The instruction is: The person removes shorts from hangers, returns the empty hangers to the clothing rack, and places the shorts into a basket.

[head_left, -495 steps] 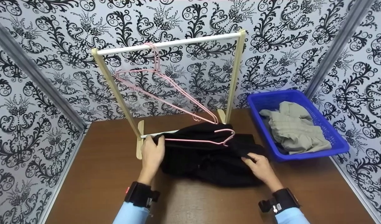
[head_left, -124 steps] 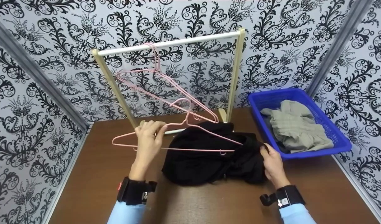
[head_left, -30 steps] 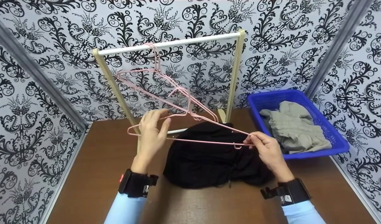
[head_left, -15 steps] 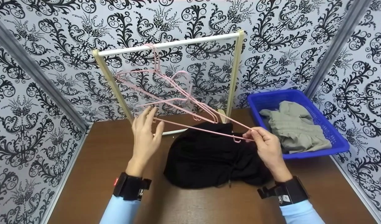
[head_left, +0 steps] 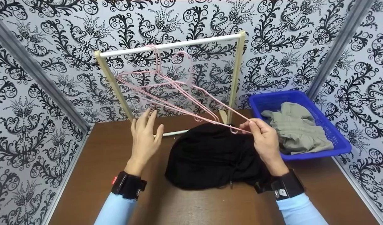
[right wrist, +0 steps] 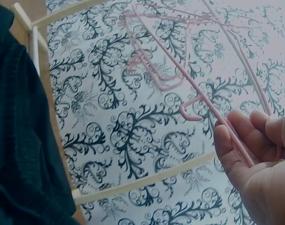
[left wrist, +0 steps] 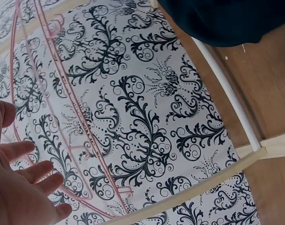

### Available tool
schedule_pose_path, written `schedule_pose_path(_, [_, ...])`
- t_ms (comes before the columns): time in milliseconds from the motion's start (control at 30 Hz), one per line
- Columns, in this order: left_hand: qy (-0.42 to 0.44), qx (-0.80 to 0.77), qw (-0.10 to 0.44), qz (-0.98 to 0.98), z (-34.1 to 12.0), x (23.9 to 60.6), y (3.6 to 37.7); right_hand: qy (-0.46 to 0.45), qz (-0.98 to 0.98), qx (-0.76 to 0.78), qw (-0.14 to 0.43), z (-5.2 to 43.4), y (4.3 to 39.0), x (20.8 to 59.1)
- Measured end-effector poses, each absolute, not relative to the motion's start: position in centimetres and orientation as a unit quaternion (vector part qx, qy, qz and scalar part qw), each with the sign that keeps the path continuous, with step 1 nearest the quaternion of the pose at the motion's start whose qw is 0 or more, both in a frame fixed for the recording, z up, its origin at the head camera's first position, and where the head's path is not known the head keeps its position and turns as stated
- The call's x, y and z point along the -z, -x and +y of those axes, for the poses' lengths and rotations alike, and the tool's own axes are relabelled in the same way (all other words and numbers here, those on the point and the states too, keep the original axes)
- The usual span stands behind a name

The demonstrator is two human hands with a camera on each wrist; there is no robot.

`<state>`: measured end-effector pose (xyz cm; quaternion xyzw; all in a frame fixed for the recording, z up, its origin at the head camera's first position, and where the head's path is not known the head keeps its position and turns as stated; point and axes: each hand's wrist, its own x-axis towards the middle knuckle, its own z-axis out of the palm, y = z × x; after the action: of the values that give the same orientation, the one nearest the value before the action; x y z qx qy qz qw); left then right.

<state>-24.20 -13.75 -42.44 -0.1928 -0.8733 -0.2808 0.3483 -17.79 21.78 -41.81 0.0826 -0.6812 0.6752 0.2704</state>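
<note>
The pink hanger (head_left: 191, 93) has risen toward the rack's top rail (head_left: 169, 46). The right hand (head_left: 262, 140) pinches its right end, while the left hand (head_left: 144, 137) has let go, fingers straight below it. The black garment (head_left: 210, 156) lies on the worktop (head_left: 94, 175), not yet on the hanger.

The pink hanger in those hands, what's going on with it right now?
A person's right hand pinches one end of a pink wire hanger, lifted toward the white rail of a small wooden rack, where other pink hangers already hang. The left hand is open, fingers straight, near the hanger's other end. A black garment lies bunched on the brown table below, and a grey garment sits in a blue basket.
</note>
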Motion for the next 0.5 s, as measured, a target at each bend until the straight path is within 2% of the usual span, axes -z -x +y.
schedule_pose_path(500, [0.188, 0.190, 0.327, -0.906, -14.2, 42.1, 25.6, -0.101, -0.690, -0.660, 0.279, 19.0, 19.5, 38.6])
